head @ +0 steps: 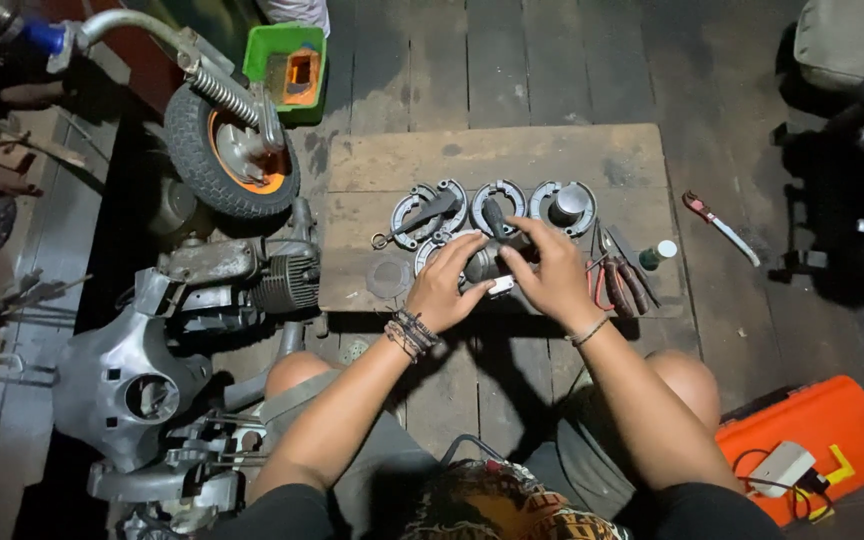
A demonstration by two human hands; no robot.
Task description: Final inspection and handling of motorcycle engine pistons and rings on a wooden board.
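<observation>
Grey metal part (487,262) sits over the wooden desk (497,160), left hand (444,290) and right hand (552,270) both closed around it; brake shoes (497,205) lie just beyond, pliers (620,280) beside the right hand

Bare board (512,155) behind brake plates (497,208); pliers (620,282), small bottle (658,254) crowding right, engine (242,275) left.

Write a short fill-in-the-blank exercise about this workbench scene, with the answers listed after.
1. Both hands, left hand and right hand, grip a grey metal part over a ____ board.
2. The small wheel at upper left has an ____ hub.
3. The toolbox at lower right is ____.

Missing words: wooden; orange; orange
</observation>
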